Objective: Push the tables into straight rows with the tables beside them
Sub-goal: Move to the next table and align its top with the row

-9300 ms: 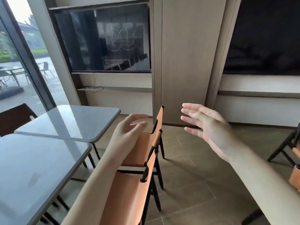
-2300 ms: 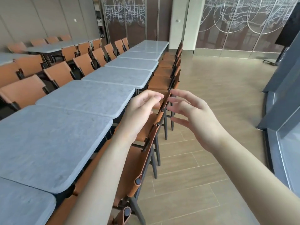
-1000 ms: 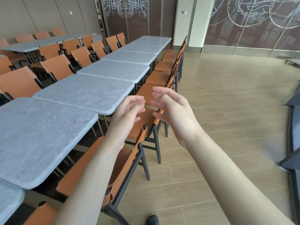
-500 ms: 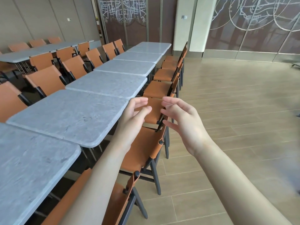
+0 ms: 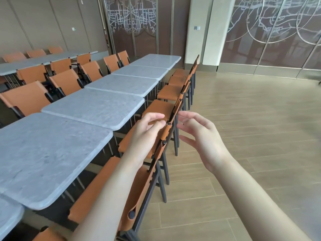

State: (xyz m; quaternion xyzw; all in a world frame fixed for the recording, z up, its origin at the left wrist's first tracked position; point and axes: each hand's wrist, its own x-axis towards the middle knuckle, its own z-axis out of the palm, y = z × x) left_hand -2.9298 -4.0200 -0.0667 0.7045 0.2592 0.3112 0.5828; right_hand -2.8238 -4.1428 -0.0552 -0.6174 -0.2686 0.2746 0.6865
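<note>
Wooden floor (image 5: 243,153), grey tables (image 5: 97,108) in line, orange chairs (image 5: 161,108) alongside

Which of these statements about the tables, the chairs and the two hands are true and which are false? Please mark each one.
1. The left hand is pressing down on a grey table top. False: it is raised over the orange chairs, touching no table.
2. The right hand holds nothing. True.
3. The nearest row of grey tables runs away towards the far wall. True.
4. Orange chairs stand on only one side of that row. False: they stand on both sides.
5. The table tops carry plates and cups. False: nothing is seen on them.
</note>
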